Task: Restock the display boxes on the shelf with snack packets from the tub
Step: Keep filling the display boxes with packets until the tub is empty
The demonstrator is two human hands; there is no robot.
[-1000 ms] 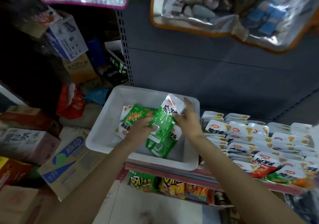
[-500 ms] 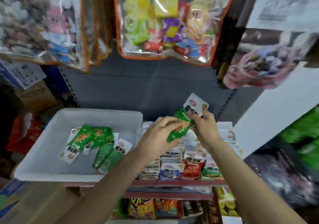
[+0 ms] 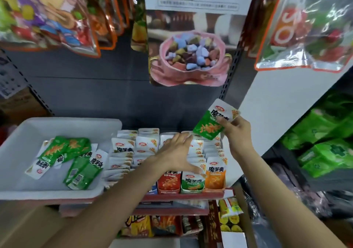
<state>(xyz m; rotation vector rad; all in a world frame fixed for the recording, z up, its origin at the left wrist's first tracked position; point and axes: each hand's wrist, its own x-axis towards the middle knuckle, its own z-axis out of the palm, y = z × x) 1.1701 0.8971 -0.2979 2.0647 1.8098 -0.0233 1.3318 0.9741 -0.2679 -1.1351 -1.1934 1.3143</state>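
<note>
We hold one green packet above the display boxes on a crowded shop shelf.

We stand at a red-edged shelf (image 3: 183, 196) with a dark grey back panel; big candy bags (image 3: 47, 14) and a poster of a pink bowl (image 3: 191, 56) hang overhead, cut off at the top. Our right hand (image 3: 236, 131) pinches the green snack packet (image 3: 214, 122) by its white top, raised over the far right of the display boxes (image 3: 191, 185). Our left hand (image 3: 178, 155), fingers spread, rests flat on the upright packets and hides some rows. The white tub (image 3: 23, 133) sits just left, touching the boxes, with loose green packets (image 3: 68, 156) inside. Goods at the right edge are blurred.
</note>
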